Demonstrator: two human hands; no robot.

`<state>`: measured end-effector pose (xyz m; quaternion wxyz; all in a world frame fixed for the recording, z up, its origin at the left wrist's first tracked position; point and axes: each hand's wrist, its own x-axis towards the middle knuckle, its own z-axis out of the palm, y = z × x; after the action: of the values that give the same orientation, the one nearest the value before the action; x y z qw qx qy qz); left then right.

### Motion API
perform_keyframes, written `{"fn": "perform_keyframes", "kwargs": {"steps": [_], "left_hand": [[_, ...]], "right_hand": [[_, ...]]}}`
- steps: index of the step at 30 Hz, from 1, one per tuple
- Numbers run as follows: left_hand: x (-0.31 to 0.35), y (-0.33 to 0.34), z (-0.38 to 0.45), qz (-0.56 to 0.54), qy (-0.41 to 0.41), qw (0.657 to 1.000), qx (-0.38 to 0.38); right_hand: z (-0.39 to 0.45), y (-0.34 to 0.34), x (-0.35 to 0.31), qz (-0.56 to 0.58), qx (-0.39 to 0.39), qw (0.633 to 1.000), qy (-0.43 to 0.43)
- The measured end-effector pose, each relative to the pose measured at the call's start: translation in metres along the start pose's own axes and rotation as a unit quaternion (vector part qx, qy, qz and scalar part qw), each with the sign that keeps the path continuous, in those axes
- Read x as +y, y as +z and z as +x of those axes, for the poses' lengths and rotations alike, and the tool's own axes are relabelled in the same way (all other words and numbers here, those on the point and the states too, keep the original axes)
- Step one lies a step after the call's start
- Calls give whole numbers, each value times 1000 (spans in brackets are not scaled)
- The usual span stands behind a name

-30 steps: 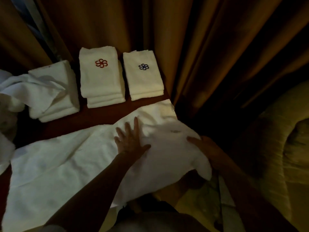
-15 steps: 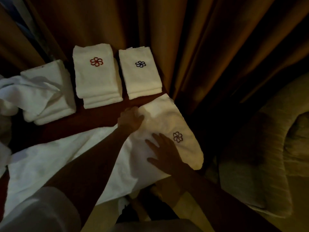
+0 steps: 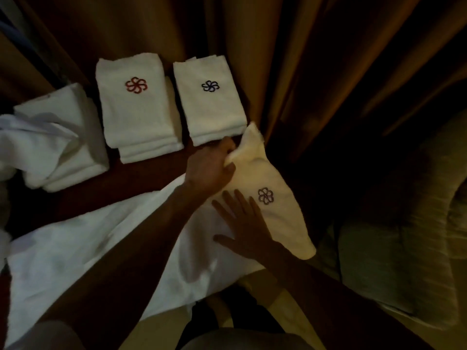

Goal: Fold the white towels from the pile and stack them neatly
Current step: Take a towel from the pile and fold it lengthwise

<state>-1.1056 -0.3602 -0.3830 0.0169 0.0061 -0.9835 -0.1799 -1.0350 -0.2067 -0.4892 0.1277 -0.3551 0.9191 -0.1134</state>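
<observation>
At my far left the loose pile of white towels slumped over a folded stack, soft and shapeless, the sort of cloth that would sag wherever I failed to support it. Next along sat the red-flower stack and, just beside it, the blue-flower stack, both squared up near the back of the dark worktop. The towel I was folding lay spread across the front, from the left edge to the right, where one end was doubled over with a dark flower mark showing on top. My left hand reached across it and pinched the far corner of that doubled end in curled fingers, lifting it just in front of the blue-flower stack; the light was dim, so I could not tell how many layers I held. My right hand lay flat, fingers straight and spread, pressing the cloth beside the flower mark. I judged the towel light, limp and a little grippy, not slippery, so it wanted holding at corners and edges, with a flat palm pinning the fold to stop it creeping. Behind everything hung the brown curtain.
</observation>
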Motion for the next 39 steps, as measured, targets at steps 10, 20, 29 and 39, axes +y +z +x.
{"fn": "perform_keyframes", "kwargs": {"steps": [10, 20, 29, 39], "left_hand": [[-18, 43, -61, -26, 87, 996, -9], [5, 78, -91, -177, -20, 977, 120], [0, 64, -53, -44, -112, 992, -36], [39, 62, -4, -55, -217, 973, -62]], "right_hand": [[-8, -29, -28, 67, 202, 940, 267], [-51, 12, 13, -31, 157, 979, 128], [-18, -4, 7, 22, 203, 976, 80], [-10, -17, 49, -22, 91, 991, 98]]}}
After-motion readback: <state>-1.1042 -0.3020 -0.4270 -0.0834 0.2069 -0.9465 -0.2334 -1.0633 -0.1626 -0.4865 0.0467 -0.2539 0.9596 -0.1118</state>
